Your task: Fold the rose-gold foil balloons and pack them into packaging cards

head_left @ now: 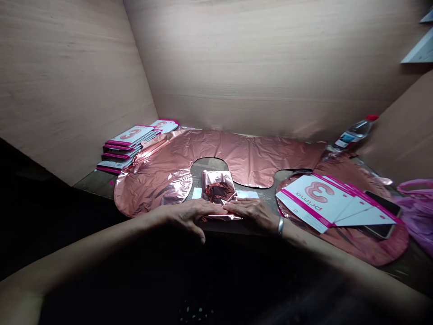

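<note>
A small folded foil packet (218, 192) is lying near the front edge of the tabletop. It is shiny and rose-pink, with dark red creases in the middle. It is folded into a small, nearly square bundle and is lying flat. Its near edge is sitting under the fingertips of both hands, so that part is hiding. It is resting in the gap of a big flat pink foil balloon (237, 155) that is spreading out behind it.
</note>
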`<state>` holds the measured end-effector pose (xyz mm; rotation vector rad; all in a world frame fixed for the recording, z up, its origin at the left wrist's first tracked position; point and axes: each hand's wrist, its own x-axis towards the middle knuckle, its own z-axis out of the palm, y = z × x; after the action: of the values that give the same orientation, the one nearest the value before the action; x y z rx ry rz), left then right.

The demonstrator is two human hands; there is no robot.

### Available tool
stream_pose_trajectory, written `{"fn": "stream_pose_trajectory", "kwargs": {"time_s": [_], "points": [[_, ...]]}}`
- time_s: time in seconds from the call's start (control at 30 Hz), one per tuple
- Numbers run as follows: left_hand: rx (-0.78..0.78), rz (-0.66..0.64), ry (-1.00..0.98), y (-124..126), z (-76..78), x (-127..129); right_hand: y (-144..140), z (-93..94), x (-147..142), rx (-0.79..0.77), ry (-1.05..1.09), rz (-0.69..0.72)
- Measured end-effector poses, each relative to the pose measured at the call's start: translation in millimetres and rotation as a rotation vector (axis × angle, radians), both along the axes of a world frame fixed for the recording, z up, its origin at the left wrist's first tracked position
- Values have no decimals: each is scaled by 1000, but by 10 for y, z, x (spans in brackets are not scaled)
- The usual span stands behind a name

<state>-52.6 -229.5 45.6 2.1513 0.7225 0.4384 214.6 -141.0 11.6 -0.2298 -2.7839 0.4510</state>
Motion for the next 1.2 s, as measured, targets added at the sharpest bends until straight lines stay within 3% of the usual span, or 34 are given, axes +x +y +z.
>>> {"fn": "stream_pose_trajectory", "kwargs": {"time_s": [0.07, 0.13, 0.3, 0.4, 0.47, 0.53, 0.67, 0.97, 1.2], "points": [[50, 42, -23, -23, -36, 7, 72, 77, -11, -127, -7, 17], [-30, 177, -86, -44, -61, 27, 146, 143, -49, -301, -40, -17], [-543, 612, -388, 22, -78, 56, 352, 249, -295, -972, -20, -173], [-894, 771, -582, 179, -60, 4, 461, 285, -470, -1227, -36, -182], [-1151, 873, -640, 302, -49, -56, 504, 267, -566, -1204, -42, -303], [-1311, 926, -637, 407, -43, -115, 518, 208, -636, -1075, -11, -454], [-1354, 943, -613, 495, -32, -155, 487, 46, -670, -906, 80, -611], [-1190, 1077, -494, 465, 42, 43, 345, -84, -589, -685, 192, -790], [-806, 1195, -357, 386, -44, 231, 213, -89, -607, -606, 252, -882]]}}
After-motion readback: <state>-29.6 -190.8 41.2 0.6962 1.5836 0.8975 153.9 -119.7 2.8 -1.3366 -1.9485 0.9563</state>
